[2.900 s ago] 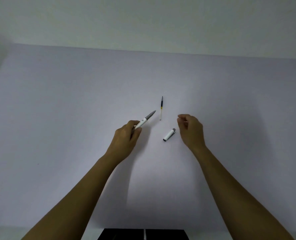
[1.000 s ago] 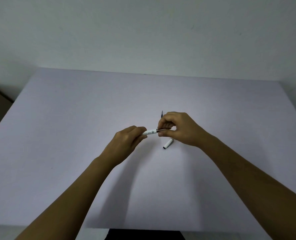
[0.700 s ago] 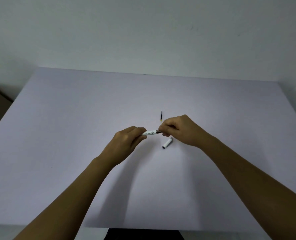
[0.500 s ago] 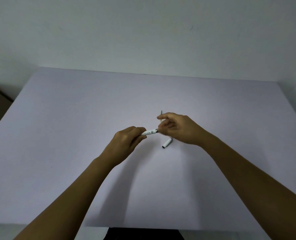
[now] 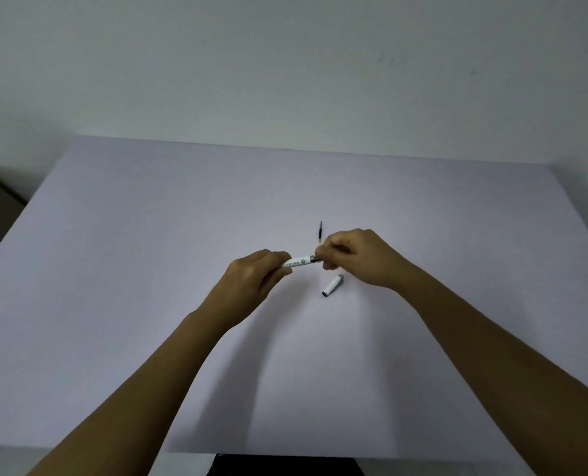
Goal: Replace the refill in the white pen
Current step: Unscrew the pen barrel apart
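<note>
Gripping the white pen barrel (image 5: 297, 262), the left hand (image 5: 251, 280) aims its long axis rightward at the right hand (image 5: 358, 259), closed on the grey tip; spare refill (image 5: 320, 231) lies just beyond.

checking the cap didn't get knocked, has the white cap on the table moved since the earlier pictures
No. The white cap lies on the table, just below the right hand and below the spare refill, as before.
</note>
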{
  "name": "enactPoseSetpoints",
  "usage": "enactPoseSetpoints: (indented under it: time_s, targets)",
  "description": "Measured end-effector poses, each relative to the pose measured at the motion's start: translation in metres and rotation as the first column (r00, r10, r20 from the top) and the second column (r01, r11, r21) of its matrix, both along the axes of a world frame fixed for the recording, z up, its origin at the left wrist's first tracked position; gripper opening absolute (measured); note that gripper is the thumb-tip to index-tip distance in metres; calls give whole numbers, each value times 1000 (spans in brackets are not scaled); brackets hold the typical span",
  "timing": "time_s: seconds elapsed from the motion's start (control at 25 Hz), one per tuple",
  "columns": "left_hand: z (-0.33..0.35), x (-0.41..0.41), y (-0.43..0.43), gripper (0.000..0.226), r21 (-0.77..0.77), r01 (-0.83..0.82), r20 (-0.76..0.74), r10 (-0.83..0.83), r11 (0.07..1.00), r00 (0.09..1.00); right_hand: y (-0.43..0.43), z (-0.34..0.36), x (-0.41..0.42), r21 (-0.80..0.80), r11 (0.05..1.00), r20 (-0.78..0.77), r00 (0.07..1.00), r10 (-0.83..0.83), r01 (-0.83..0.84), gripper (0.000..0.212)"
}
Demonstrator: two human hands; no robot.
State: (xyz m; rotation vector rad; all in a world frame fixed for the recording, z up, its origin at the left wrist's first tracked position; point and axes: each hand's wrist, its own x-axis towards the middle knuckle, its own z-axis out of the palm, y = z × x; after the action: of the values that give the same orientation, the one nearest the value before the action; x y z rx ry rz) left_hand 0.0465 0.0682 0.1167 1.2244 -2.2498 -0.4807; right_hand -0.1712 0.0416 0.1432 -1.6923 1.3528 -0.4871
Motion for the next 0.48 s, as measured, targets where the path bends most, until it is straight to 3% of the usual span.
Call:
enactPoseSetpoints:
  time_s: [0.08,0.24,0.28,0.4,0.48]
  targets:
    - [-1,0,0,14,3,1,3,-1,1000,1000,1,2,-1,-21,1000,63,998,18,-17,10]
    - [0,1,-1,14,-6,-3,-12,3,1000,1000,0,4,0,78,997,-15,1000,-21,22,45]
    - [0,0,-1,14,-8,-2,-9,2,1000,1000,-1,3,0,93,995,-34,999,-14,17,45]
    - [0,0,-2,14,0,-7,-9,7,1000,1000,-1,2,0,21,999,-27,999,38,-37,9]
    - [0,1,-3,14,1,-15,-13,15,1000,1000,0,3,-1,36,999,36,999,22,-23,12]
